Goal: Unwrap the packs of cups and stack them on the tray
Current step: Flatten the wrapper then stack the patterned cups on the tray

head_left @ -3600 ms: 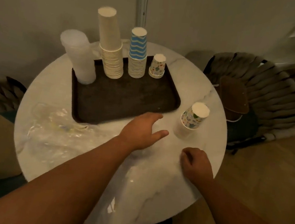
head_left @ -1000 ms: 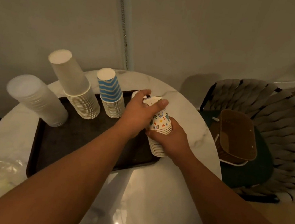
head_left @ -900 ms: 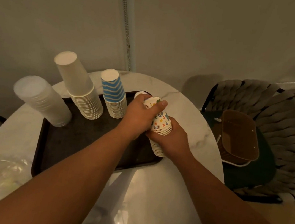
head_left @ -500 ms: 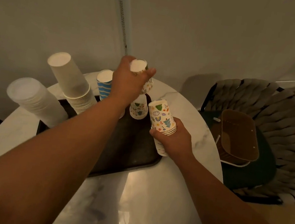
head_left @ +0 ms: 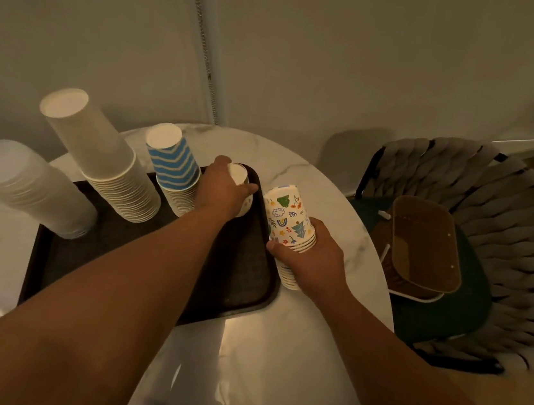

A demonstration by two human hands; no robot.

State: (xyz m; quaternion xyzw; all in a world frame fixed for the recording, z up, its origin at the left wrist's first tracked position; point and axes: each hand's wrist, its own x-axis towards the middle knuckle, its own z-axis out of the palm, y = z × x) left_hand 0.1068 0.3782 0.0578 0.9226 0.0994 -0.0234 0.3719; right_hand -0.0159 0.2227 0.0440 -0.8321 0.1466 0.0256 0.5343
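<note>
Five cup stacks (head_left: pixel 289 225), one tray (head_left: pixel 242 286), two hands (head_left: pixel 223 193).

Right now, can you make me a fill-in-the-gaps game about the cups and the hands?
1. The right hand grips a stack of ____ cups.
2. The cups with zigzags are white and ____.
3. The left hand holds a cup over the dark ____.
4. The frosted cups stand at the tray's ____ end.

Missing words: patterned; blue; tray; left

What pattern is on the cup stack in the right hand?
White with colourful doodles, on the cup stack in the right hand; head view.
</note>
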